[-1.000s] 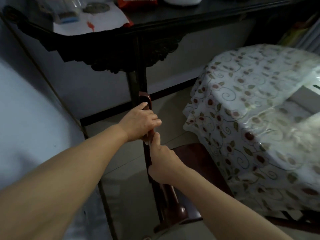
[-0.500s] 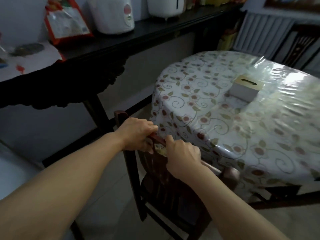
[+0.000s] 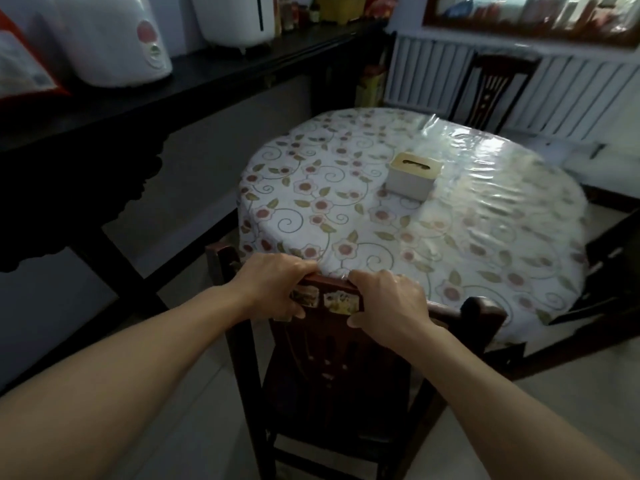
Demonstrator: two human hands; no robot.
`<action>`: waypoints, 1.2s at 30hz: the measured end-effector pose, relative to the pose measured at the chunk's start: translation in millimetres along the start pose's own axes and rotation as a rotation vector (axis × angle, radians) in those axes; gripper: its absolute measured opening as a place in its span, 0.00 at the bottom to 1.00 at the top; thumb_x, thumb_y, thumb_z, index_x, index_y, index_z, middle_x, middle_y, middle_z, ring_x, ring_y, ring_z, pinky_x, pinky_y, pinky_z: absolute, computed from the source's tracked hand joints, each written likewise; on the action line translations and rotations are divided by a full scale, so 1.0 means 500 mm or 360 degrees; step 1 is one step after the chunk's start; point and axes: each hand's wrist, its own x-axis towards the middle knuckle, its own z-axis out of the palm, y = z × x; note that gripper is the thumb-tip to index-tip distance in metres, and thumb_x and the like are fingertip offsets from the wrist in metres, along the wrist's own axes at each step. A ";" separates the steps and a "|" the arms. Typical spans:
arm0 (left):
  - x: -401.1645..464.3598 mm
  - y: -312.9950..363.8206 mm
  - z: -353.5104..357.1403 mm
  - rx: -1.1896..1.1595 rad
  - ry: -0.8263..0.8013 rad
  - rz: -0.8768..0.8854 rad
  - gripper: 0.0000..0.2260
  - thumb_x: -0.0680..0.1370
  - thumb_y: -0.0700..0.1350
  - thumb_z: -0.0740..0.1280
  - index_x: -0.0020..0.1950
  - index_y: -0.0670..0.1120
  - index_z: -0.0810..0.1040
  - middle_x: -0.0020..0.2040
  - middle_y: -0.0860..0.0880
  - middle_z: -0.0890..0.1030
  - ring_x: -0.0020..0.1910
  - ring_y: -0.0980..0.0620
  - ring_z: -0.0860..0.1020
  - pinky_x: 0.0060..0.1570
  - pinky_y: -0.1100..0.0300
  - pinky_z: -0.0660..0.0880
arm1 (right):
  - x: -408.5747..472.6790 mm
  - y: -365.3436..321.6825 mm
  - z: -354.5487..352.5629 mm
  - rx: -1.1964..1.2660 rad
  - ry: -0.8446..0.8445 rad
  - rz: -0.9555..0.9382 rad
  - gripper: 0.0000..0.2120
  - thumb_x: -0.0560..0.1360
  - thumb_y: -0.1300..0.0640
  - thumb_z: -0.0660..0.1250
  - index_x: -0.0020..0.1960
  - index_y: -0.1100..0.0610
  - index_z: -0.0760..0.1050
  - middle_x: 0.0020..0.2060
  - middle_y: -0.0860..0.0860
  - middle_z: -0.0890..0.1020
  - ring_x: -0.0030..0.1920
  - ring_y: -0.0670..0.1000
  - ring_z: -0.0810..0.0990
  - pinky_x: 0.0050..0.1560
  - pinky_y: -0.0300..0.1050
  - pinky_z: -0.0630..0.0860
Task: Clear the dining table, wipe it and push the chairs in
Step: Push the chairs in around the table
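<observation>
Sideboard (image 3: 207, 69): dark, along the upper left.
White pots (image 3: 114, 39): two, upright on the sideboard, top left.
Red packet (image 3: 20, 74): far left edge, beside the nearer pot.
Radiator (image 3: 568, 95): white, ribbed, upper right.
Floor (image 3: 194, 410): pale tiles, bottom.

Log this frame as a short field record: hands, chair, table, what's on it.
left hand: left hand, grip closed on the chair's top rail
right hand: right hand, grip closed on the same rail
chair: dark carved wooden chair, back against the table edge
table: round table with clear plastic over a floral cloth
on table: one white tissue box with a tan lid
other chairs: dark chair at the far side
</observation>
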 end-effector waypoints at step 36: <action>0.009 -0.180 0.186 0.0072 0.0338 0.0631 0.32 0.49 0.57 0.79 0.46 0.52 0.68 0.33 0.55 0.76 0.30 0.54 0.77 0.21 0.64 0.67 | 0.065 -0.143 0.192 -0.0134 0.0054 0.0164 0.14 0.72 0.60 0.67 0.55 0.54 0.68 0.44 0.50 0.80 0.45 0.56 0.81 0.37 0.45 0.63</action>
